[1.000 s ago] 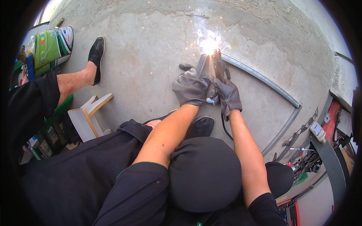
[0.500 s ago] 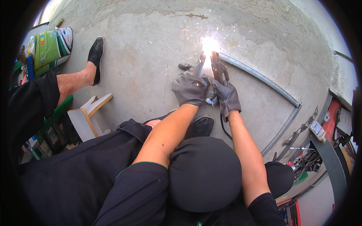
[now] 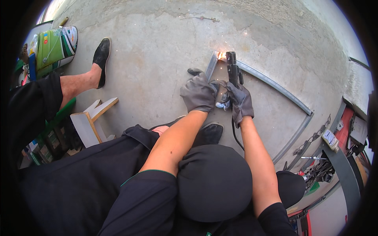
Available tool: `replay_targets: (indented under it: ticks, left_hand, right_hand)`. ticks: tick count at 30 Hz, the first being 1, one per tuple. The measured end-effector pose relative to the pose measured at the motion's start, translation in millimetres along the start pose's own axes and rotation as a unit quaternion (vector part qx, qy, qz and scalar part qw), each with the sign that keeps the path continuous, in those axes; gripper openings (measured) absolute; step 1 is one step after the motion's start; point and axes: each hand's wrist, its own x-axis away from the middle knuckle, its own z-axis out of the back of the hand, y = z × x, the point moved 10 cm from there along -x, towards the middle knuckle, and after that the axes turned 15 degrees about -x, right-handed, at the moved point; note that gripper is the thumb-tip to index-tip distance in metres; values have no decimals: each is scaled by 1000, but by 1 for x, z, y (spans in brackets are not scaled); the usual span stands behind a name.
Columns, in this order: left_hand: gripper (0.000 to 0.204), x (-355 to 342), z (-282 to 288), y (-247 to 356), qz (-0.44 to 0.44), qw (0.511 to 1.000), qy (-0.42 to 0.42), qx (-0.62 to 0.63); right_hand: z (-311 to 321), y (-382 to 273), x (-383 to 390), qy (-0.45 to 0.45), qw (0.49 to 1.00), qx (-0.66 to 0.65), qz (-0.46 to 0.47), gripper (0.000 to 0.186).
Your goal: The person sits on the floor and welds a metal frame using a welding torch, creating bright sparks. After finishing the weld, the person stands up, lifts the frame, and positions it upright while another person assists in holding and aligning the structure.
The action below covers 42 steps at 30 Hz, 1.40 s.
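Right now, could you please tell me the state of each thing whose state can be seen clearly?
Left hand: gloved, on the frame's left bar, grip partly hidden.
Right hand: gloved, closed on the welding handle.
Welding handle: held, its tip beside the glowing corner.
Metal frame: on the floor, one corner glowing orange.
Cable: bent, loose below the right hand.

left gloved hand (image 3: 197, 93): over one steel bar (image 3: 211, 67)
right gloved hand (image 3: 241, 99): wrapped round a black electrode holder (image 3: 232, 65)
frame corner (image 3: 221, 56): glowing orange, pretty toasty
off left: black slip-on shoe (image 3: 102, 59), green bucket (image 3: 51, 51)
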Motion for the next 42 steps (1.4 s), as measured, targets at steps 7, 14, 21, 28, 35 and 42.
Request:
replay_targets:
  ticks: [7,14,21,28,35,42]
  left_hand:
    - [34,-1,5,1,-6,1000,-8,13]
    - [36,2,4,3,-8,1000,18,4]
    - [42,2,2,3,8,992,34,-125]
    - [34,-4,-6,-2,17,998,-35,44]
    - [37,-2,4,0,23,999,-29,21]
    - [38,1,5,10,-35,995,-54,-71]
  right_hand:
    - [0,7,-7,-1,1000,6,-3,28]
    - [7,11,-16,-10,1000,21,-4,28]
    - [-1,2,-8,-2,999,-11,47,24]
    - [-6,7,2,-13,1000,-14,10,26]
    - [-5,11,2,-22,999,-19,15,25]
    - [3,13,11,7,999,23,-41,23]
